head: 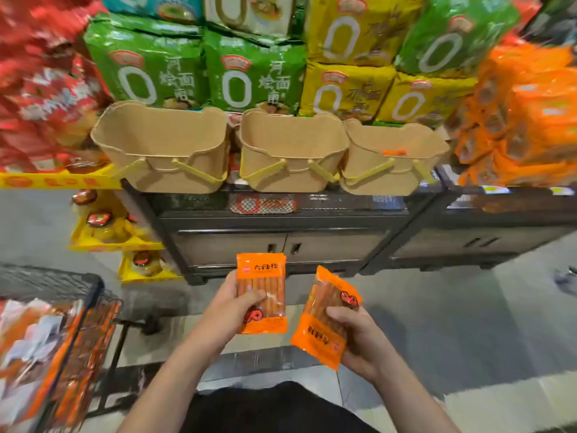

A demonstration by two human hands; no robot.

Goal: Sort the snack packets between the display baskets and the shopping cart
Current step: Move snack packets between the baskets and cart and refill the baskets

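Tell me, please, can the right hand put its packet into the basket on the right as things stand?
Probably yes. The right hand holds an orange packet, and the right basket stands open on the counter ahead, with nothing between them. Only something orange shows inside near its back rim.

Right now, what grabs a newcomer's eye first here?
Two orange snack packets front and centre: the left hand holds one packet upright, the right hand holds the other packet tilted. Behind them, three tan baskets line the dark shelf, under stacked green and yellow bags.
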